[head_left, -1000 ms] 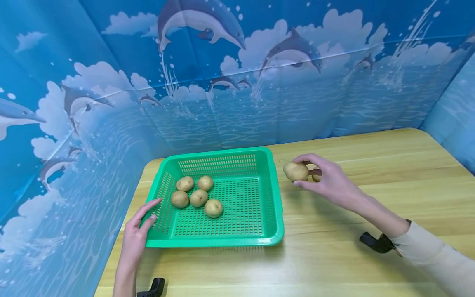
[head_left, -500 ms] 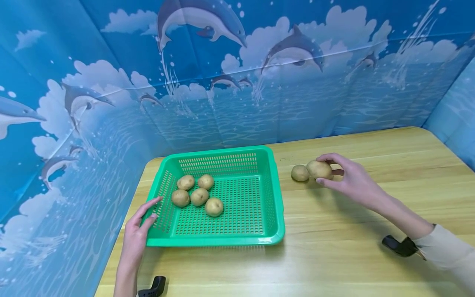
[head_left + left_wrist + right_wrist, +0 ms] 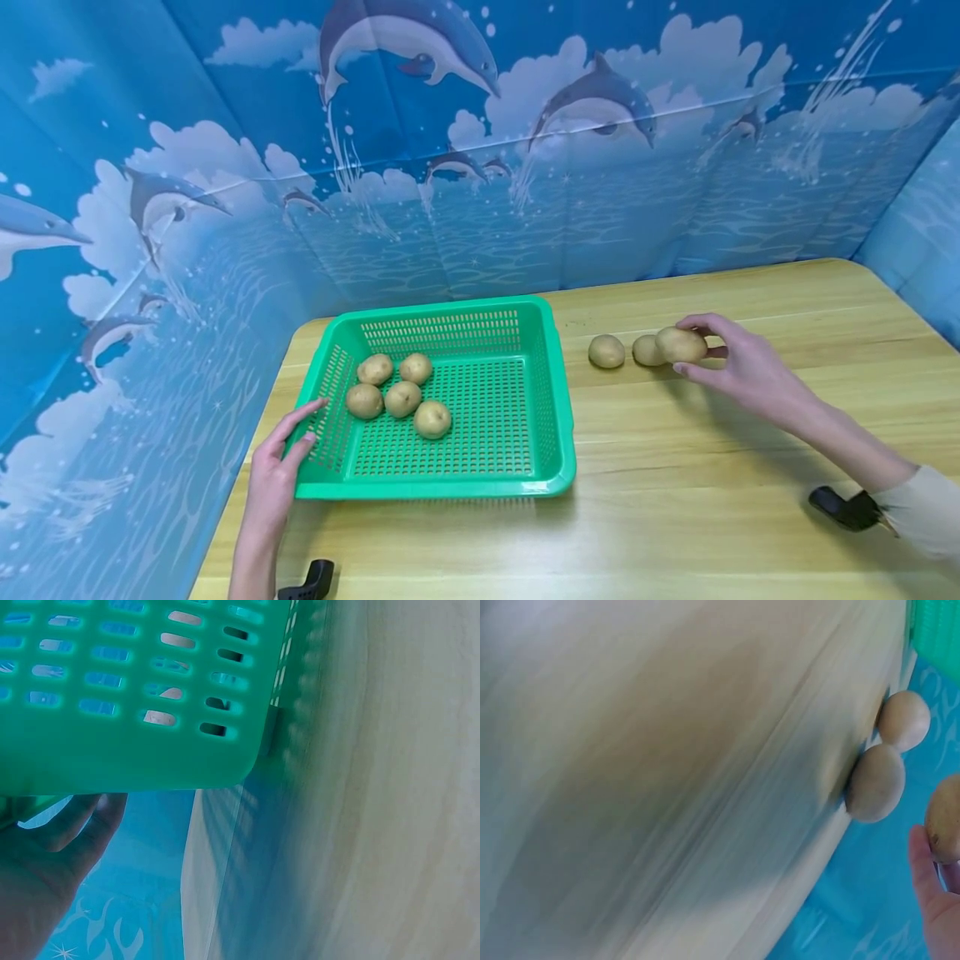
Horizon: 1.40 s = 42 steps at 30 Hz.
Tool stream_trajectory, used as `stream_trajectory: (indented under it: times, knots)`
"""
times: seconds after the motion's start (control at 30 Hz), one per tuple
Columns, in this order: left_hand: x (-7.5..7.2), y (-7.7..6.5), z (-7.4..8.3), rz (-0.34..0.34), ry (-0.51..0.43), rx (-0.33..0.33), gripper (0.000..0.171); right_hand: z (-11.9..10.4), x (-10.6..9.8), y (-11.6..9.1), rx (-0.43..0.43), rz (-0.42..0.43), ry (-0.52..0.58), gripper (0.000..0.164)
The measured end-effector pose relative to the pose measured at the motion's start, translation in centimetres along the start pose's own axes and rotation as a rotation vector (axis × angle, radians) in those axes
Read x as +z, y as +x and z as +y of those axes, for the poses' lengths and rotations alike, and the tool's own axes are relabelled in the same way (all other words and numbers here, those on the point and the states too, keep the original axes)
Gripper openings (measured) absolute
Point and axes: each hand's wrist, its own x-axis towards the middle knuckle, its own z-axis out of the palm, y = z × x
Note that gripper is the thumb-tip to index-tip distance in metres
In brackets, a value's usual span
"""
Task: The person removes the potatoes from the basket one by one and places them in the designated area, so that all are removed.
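Observation:
My right hand (image 3: 750, 367) pinches a potato (image 3: 681, 344) between thumb and fingers, held above the table. Just left of it, a second potato (image 3: 648, 351) lies on the table, partly overlapped by the held one in the head view. Another potato (image 3: 606, 352) rests a little further left. In the right wrist view the held potato (image 3: 946, 817) sits at the right edge. My left hand (image 3: 273, 467) grips the left rim of a green plastic basket (image 3: 558, 400), with fingers (image 3: 94, 829) showing beneath the rim in the left wrist view. Several potatoes (image 3: 402, 399) lie inside, toward its left.
The wooden table (image 3: 660, 533) carries the basket and the loose potatoes. A blue curtain (image 3: 480, 242) printed with dolphins hangs behind the table and along both sides. Dark wrist mounts (image 3: 846, 508) project from both arms.
My right hand has carried its potato to the right, bringing the two potatoes on the table into view. My left hand and the basket stay in place.

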Motion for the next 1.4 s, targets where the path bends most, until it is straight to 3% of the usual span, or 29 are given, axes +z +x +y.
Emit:
stream_trajectory:
  times: [0.27, 0.63, 1.0, 1.4]
  knots:
    - [0.0, 0.1, 0.1, 0.009, 0.01, -0.003, 0.041, 1.5, -0.8, -0.4, 0.021, 0.02, -0.032, 0.05]
    - [0.0, 0.0, 0.0, 0.015, 0.003, 0.005, 0.04, 3.3, -1.4, -0.4, 0.135, 0.033, -0.084, 0.051]
    - [0.1, -0.1, 0.1, 0.012, 0.003, -0.001, 0.041, 5.0, -1.2, 0.3, 0.216, -0.064, -0.158, 0.058]
    - [0.1, -0.1, 0.1, 0.015, -0.008, -0.007, 0.041, 5.1, -0.7, 1.2, 0.234, -0.106, -0.138, 0.061]
